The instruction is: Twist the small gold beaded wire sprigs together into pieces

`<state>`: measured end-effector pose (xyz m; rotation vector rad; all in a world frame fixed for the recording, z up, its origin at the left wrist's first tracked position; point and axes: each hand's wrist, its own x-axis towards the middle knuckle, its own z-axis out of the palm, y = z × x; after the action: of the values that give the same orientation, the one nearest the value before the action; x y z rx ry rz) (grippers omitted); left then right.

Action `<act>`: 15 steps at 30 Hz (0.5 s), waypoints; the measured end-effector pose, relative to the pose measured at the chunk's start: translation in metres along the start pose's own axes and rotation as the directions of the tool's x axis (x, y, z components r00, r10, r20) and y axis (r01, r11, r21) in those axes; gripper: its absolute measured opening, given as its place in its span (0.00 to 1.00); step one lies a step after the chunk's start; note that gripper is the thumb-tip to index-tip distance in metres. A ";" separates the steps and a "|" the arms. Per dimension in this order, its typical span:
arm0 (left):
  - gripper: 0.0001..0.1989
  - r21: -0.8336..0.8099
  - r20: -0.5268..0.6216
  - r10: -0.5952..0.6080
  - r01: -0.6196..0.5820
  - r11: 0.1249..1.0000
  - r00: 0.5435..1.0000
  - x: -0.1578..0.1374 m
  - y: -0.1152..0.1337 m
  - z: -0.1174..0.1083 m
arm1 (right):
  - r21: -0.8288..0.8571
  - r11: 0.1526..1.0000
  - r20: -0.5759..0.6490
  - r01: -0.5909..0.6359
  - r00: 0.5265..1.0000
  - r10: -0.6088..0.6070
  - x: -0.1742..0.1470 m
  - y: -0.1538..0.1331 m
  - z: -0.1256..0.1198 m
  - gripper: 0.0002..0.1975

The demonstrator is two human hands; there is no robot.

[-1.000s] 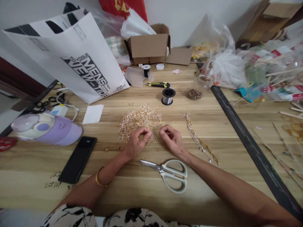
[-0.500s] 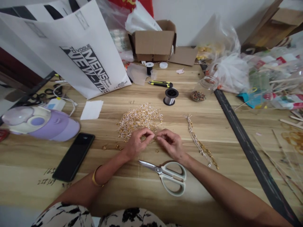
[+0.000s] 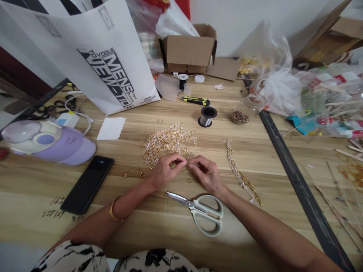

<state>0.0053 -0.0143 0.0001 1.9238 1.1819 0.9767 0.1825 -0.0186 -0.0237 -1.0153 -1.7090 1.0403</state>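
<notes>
Thumb and forefinger of my left hand (image 3: 169,169) are pinched together, and my right hand (image 3: 206,173) pinches close beside it. Their fingertips nearly meet; whatever is between them is too small to make out. Just beyond my left hand lies a heap of small gold and pale pink beaded pieces (image 3: 167,141). A small ring (image 3: 188,181) rests on the table below the fingertips. Scissors with pale green handles (image 3: 198,211) lie nearer to me, slightly apart in the blades. Right of my right hand are gold and silver chains (image 3: 239,172).
A black phone (image 3: 87,185) and a purple-and-white device (image 3: 53,141) are at left. Behind stand a white paper bag (image 3: 113,60), a wire spool (image 3: 207,116), a yellow-black utility knife (image 3: 195,101), a bead jar (image 3: 241,116) and a cardboard box (image 3: 190,51). Plastic bags crowd the right.
The view has shifted slightly, so the things at the back appear a little further right. Both hands keep the same pinched pose, fingertips close together.
</notes>
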 end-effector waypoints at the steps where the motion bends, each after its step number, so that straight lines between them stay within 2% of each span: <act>1: 0.07 0.006 -0.003 0.003 -0.003 1.000 1.000 0.000 0.000 0.000 | 0.001 1.000 -0.003 -0.003 1.000 0.003 0.000 0.000 0.000 0.06; 8: 0.06 0.036 -0.021 0.013 -0.012 0.999 1.000 0.001 -0.003 0.000 | 0.070 0.994 -0.017 -0.090 0.996 0.091 0.000 -0.002 0.000 0.07; 15: 0.06 0.027 -0.106 -0.057 0.060 0.998 0.993 0.003 -0.011 -0.004 | 0.237 0.953 -0.090 -0.188 0.972 0.215 0.002 0.004 -0.002 0.10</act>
<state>-0.0019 -0.0064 -0.0064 1.8701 1.3125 1.0454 0.1843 -0.0148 -0.0265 -1.0940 -1.3776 1.2522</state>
